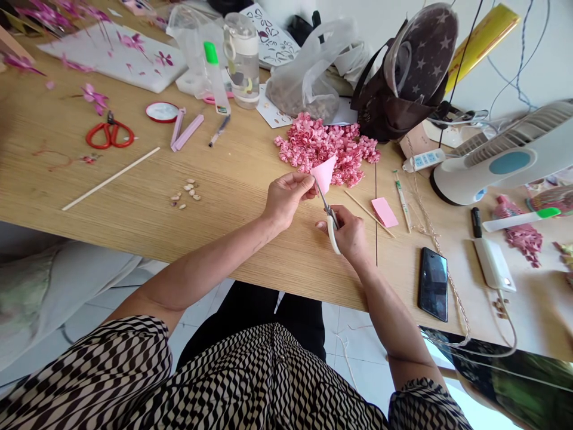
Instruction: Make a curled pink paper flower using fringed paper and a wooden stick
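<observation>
“Scissors [332, 230] are seen between the hands; by which one are they gripped?”

“By the right hand [349, 232]; its fingers are closed about the white handles, and the blades are pointed away, toward the fingertips of the other.”

“And what is held in the left hand [286, 200]?”

“A piece of pink paper [324, 174] is pinched there between thumb and fingers; it is held up above the worktop [233, 239], just beyond the hands, with the blades set close against its lower edge; whether it is being cut at this instant cannot be told.”

“What is found beyond the hands?”

“A heap of curled pink pieces [329, 140] is spread there, partly hidden by the raised paper; farther off, a clear plastic bag [308, 77] is placed.”

“And to either side?”

“Just beyond the right hand and to its right, a thin wooden stick [364, 209] and a flat pink slip [385, 212] are laid; farther right, a phone [433, 284] is placed; to the left of the left hand, small pale pieces [185, 192] are scattered; farther left, a long white stick [111, 178] and a red-handled tool [110, 134] are laid.”
</observation>
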Demonstrator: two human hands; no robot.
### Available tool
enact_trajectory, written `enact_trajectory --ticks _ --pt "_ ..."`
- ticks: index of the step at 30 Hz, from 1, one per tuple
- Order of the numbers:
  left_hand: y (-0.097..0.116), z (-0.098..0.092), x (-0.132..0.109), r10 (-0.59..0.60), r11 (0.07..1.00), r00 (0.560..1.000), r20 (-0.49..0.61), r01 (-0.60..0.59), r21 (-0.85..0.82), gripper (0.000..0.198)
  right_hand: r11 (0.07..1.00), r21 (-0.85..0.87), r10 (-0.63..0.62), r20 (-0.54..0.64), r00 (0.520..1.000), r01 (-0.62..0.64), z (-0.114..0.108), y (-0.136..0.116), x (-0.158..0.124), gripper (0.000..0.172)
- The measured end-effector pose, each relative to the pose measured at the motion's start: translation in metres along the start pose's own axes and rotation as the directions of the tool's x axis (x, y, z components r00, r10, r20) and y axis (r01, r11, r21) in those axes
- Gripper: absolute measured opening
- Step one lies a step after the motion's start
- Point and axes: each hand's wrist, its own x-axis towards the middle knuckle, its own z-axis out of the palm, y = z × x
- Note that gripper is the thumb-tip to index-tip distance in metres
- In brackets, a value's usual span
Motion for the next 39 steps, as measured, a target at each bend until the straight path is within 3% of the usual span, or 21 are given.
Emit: enact_trajectory --ticks 39 --pt "0.0022 -0.0019 0.0018 -0.017 0.998 0.999 0.029 0.016 0.058 0.025 1.0 0.021 -0.012 -0.006 1.0 0.013 -0.0016 -0.0017 -0.0002 0.045"
